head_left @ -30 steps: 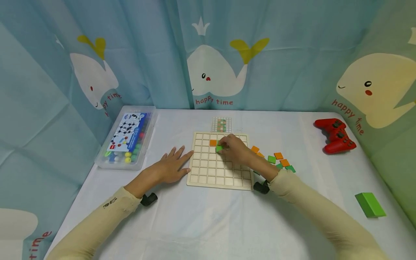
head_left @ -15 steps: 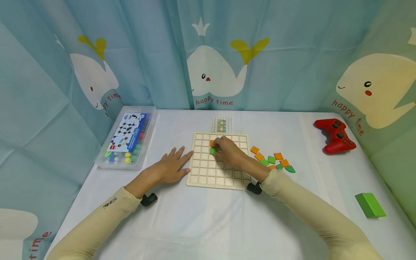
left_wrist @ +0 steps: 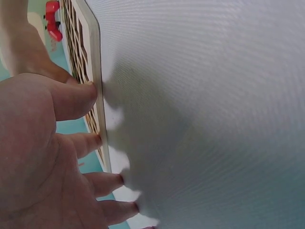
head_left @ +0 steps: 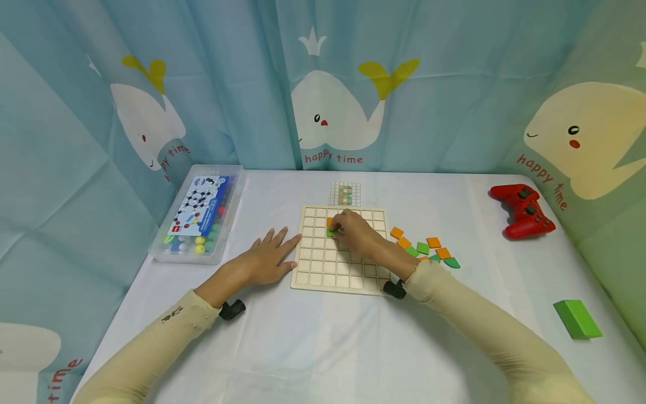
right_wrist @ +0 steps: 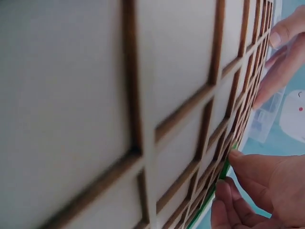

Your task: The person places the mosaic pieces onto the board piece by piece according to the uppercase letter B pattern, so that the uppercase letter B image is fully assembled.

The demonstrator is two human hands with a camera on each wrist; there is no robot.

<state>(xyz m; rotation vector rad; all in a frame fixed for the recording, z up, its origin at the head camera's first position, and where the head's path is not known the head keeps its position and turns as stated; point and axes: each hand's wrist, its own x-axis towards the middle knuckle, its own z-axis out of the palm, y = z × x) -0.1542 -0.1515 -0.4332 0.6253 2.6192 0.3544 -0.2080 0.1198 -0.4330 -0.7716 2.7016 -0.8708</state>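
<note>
A square wooden grid board (head_left: 315, 279) lies on the white table. My right hand (head_left: 357, 233) is over its upper middle, thumb and fingers pinching a green tile (head_left: 330, 232) at a cell just below an orange tile (head_left: 330, 221). The fingers hide part of both tiles. In the right wrist view the thumb and fingertips meet at a green edge (right_wrist: 225, 169) low against the grid. My left hand (head_left: 264, 259) lies flat with fingers spread on the table, its thumb and forefinger touching the board's left edge, as the left wrist view also shows.
Loose orange and green tiles (head_left: 423, 248) lie right of the board. A small printed grid card (head_left: 345, 193) sits behind it. At the left is a plastic box of coloured beads (head_left: 197, 213). A red game controller (head_left: 522, 211) and a green block (head_left: 577, 318) lie at the right.
My right hand has shifted slightly left with the green tile, to the cell below the orange one, and has stayed there over the last half second. The left hand has kept its place.
</note>
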